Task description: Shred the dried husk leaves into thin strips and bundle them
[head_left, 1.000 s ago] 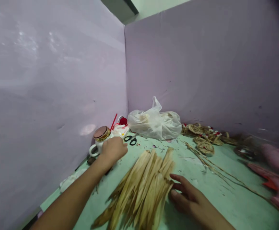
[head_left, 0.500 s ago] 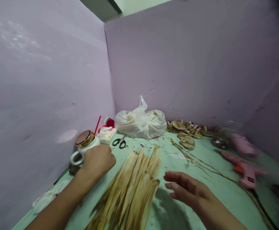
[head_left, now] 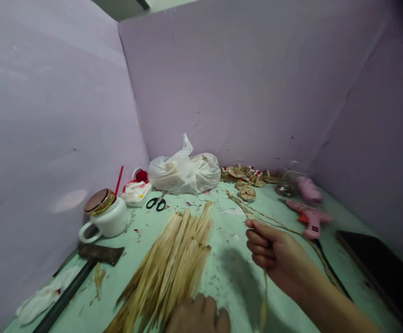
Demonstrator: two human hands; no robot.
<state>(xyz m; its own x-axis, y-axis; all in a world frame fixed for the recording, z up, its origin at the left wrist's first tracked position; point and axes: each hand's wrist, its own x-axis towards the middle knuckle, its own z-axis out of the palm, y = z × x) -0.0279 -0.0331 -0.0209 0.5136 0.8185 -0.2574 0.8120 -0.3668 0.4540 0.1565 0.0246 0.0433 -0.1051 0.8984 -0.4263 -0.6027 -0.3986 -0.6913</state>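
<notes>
- Bundle of long, flat, straw-coloured dried-leaf strips (head_left: 175,254): lies slantwise on the pale green table top (head_left: 229,235), its blunt upper ends fanned slightly apart, its lower part running out of view. Judged light, dry and rather papery; single strips should flex lengthwise yet split readily along the grain.
- Left hand (head_left: 199,317): knuckles visible at the lower edge, over or just beside the bundle's lower right side. The fingertips are hidden; whether they grip or merely rest cannot be told.
- Right hand (head_left: 268,245): fingers curled, thumb laid against the index finger, apparently pinching a thin, straw-coloured fibre strand (head_left: 264,296), which hangs below the fist. The strand appears limp, nearly weightless and easily twisted; a fingertip pinch near one end should suffice.
- Suggested hold on the bundle: a broad, gentle grasp across the middle, since smooth strips may slide over one another; for a single strip, a pinch at its blunt upper end, avoiding the frayed, darker edges at left.
- Beyond the right hand: slender, straw-coloured twisted cords (head_left: 277,223), lying loose near a pink glue gun with an orange trigger (head_left: 312,219).
</notes>
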